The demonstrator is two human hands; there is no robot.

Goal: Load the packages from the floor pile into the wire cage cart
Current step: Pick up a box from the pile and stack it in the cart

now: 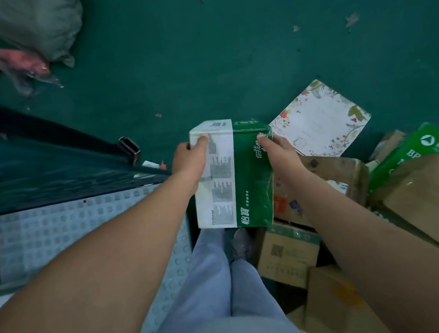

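Green-and-white printed package, held clear of the floor between both hands, long axis running from 6 to 12 o'clock in my head view. Left hand grips the white labelled side, thumb curled over the top edge; right hand clamps the green side, fingers wrapped out of sight behind it. Both hands sit toward the far end, so the near end hangs unsupported.

Cart floor, a pale studded panel, lies at 9 o'clock from the package, just beside the left forearm; I judge the left hand leads the swing. Its dark frame rail crosses at 10 o'clock. What the cart holds I cannot tell.

Cardboard boxes of the pile lie at 4 to 5 o'clock; a floral flat parcel at 2 o'clock; a grey sack far off at 11 o'clock.
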